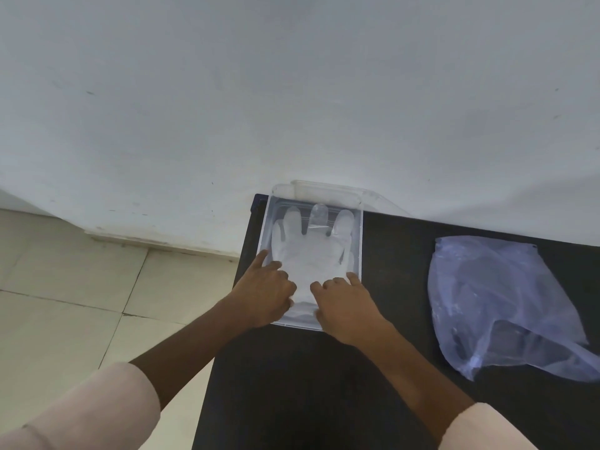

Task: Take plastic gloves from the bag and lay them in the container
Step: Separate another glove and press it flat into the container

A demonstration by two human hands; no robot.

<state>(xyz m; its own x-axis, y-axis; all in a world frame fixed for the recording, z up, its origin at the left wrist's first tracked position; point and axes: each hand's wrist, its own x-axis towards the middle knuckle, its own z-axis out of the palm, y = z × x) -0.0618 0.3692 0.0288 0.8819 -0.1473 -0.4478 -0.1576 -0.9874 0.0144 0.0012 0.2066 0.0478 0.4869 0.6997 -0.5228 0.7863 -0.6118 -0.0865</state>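
Seen from the head camera, a clear plastic container [361, 235] sits at the far left corner of a black table [399, 287], its far end against a white wall [292, 92]. Inside it lies a plastic glove [311, 248], flat, with its fingers pointing toward the wall; more gloves may be stacked beneath it, though the translucent layers make that hard to tell. The left hand [264, 295] rests on the near left part of the container, thumb along the left rim and fingers loosely curled down on the cuff end of the glove. The right hand [345, 306] is at the near right corner, fingers likewise bent and pressing on the glove's cuff area, gripping nothing that I can make out. Both forearms are bare, with pale rolled sleeves [97, 414] at the bottom of the view. Well apart to the right, a crumpled bluish plastic bag [500, 303] lies on the table. Beige floor tiles [65, 287] show left of the table.
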